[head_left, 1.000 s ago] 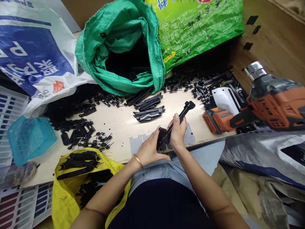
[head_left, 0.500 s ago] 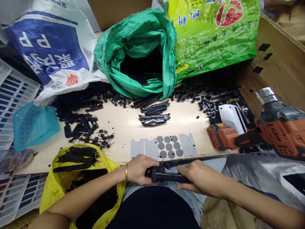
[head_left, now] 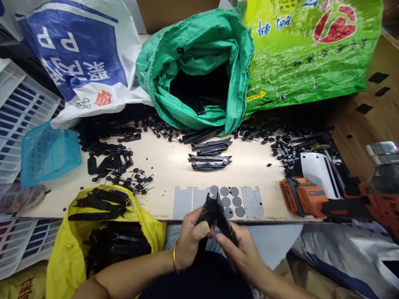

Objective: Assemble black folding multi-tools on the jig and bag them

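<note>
My left hand (head_left: 191, 234), with a gold bangle at the wrist, is closed around a long black plastic part (head_left: 215, 211) with a forked upper end. My right hand (head_left: 241, 249) grips the same part from the other side, its thumb pressed near the middle. The part is tilted upward in front of my lap, just off the table's front edge, and its lower end is hidden by my hands. Beyond it, several similar black plastic parts (head_left: 210, 162) lie stacked on the wooden table (head_left: 165, 174). Grey rectangles and discs (head_left: 224, 192) are stuck near the table's edge.
A green woven sack (head_left: 193, 37) with black parts stands at the back, between a white-blue sack (head_left: 84, 50) and a green-yellow bag (head_left: 299, 62). Small pins (head_left: 137, 180) lie left, beside a blue basket (head_left: 51, 153). A yellow sack (head_left: 67, 249) hangs front left; an orange cordless tool (head_left: 307, 197) lies right.
My hands have drawn closer together, and the black part has swung from lying level to pointing up and away. The view has shifted a little to the left.
</note>
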A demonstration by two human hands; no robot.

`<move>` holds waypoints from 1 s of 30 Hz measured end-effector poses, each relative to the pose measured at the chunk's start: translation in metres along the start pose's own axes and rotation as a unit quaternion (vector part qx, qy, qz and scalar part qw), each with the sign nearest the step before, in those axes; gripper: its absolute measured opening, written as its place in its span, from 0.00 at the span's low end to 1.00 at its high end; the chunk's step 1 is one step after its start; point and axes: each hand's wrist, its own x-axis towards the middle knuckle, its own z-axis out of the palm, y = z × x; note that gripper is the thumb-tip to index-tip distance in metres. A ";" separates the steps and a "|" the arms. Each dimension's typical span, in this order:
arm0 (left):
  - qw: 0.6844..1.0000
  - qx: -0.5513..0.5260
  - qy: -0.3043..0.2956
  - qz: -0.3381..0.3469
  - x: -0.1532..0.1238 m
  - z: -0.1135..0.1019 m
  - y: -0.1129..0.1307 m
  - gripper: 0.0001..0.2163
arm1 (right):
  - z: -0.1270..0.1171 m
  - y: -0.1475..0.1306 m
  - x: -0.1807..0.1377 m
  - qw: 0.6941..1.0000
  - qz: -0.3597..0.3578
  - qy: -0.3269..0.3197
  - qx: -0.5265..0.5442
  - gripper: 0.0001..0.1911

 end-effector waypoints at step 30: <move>0.961 0.254 -0.113 0.011 0.024 -0.027 0.019 0.22 | -0.022 0.009 0.014 0.988 -0.020 0.007 -0.150 0.15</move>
